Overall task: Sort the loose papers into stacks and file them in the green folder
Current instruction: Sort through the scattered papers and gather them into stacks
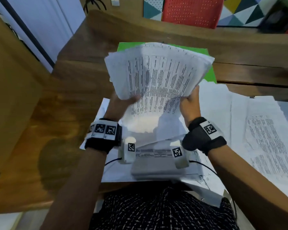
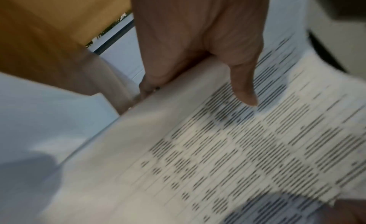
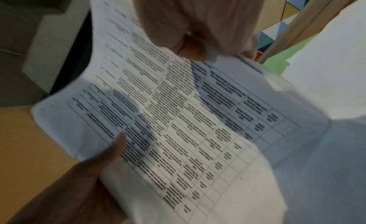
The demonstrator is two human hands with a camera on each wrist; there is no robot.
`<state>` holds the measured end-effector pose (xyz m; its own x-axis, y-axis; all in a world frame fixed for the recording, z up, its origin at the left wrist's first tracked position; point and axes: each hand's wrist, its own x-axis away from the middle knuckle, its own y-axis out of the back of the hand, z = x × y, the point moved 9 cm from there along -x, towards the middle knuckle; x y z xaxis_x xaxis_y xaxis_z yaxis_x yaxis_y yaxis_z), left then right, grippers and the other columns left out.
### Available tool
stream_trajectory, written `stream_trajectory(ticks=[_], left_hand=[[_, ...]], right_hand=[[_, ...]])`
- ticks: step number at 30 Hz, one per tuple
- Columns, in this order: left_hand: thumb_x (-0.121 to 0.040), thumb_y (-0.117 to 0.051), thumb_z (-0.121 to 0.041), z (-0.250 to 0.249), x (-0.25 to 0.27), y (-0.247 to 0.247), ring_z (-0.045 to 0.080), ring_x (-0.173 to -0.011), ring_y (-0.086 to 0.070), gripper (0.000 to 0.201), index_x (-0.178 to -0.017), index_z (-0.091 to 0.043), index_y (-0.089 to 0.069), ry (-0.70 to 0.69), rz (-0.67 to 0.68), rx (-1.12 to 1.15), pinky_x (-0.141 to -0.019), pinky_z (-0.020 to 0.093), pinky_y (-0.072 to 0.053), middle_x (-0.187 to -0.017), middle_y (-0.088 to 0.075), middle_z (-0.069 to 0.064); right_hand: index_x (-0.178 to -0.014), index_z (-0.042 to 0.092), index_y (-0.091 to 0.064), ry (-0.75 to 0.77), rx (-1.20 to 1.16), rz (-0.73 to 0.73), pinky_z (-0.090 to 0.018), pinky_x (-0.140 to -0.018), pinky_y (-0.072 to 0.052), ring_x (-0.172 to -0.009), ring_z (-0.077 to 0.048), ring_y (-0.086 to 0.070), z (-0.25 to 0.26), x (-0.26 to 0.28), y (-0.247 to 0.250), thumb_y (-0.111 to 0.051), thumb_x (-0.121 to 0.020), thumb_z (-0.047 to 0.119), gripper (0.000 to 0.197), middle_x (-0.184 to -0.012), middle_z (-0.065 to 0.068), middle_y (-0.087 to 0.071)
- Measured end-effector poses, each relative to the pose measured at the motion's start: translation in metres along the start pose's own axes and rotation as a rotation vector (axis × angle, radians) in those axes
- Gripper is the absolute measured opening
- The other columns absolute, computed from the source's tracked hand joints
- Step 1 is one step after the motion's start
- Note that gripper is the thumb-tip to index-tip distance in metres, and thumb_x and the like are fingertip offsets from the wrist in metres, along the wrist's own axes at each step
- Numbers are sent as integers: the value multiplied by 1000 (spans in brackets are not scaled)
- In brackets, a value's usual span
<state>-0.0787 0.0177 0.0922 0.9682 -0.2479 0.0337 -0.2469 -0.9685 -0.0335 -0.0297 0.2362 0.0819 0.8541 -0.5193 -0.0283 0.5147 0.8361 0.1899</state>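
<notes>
Here we hold a thick sheaf of white printed papers (image 1: 158, 75) mid-frame, left hand (image 1: 123, 100) and right hand (image 1: 189, 103) each clamping a lower corner, probably to square it above the flat green folder (image 1: 208, 73) behind.

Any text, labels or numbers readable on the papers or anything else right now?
None can be read.
Held paper stack: printed table rows, blurred.
Loose sheets on the table: print too small.
Wrist bands: square black-and-white code markers, no words.

Black wrist straps (image 1: 204, 136) with white coded tags, dark white-flecked garment (image 1: 163, 211)
</notes>
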Motion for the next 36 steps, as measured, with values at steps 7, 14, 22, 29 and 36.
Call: stream_trajectory(ticks=[7,14,22,29,36], left_hand=[[-86,-57,6,-20,-21,54,-22,-62,-58,41,-119,-14,-44,-17,-131,-104,-64,1,-48,-84,-59,-26],[-78,-72,-19,-47,-46,203,24,-102,-60,60,-125,11,-49,-37,-432,-277,-73,21,-53,-118,-62,16],[-89,-41,2,14,-73,314,18,-54,-23,42,-51,-9,-30,216,-469,-654,-53,28,-19,-56,-28,4],[-89,-35,4,85,-62,342,36,-69,-46,25,-71,3,-52,456,-389,-783,-70,32,-38,-75,-49,27],[-82,-60,-11,118,-47,335,39,-129,-32,50,-126,1,-40,680,-387,-1022,-108,47,-33,-139,-30,21]], right_hand=[[-104,11,-35,40,-121,55,-27,-75,-44,-81,-12,-46,40,-9,-45,-40,-82,-10,31,-96,-2,-48],[-114,1,-37,-138,58,371,-15,-70,-41,-83,-13,-47,29,28,-169,-34,-91,-8,25,-96,0,-49],[-131,-4,-31,-346,324,483,-38,-94,-39,-112,-32,-45,-21,82,-275,-34,-92,-3,39,-121,-21,-47],[-138,-6,-20,-188,838,542,-35,-103,-35,-124,-35,-39,-46,108,-308,-56,-81,-1,68,-134,-21,-35],[-123,-7,-41,-68,1054,596,-39,-101,-35,-120,-36,-37,-57,111,-315,-46,-84,3,40,-130,-21,-38]])
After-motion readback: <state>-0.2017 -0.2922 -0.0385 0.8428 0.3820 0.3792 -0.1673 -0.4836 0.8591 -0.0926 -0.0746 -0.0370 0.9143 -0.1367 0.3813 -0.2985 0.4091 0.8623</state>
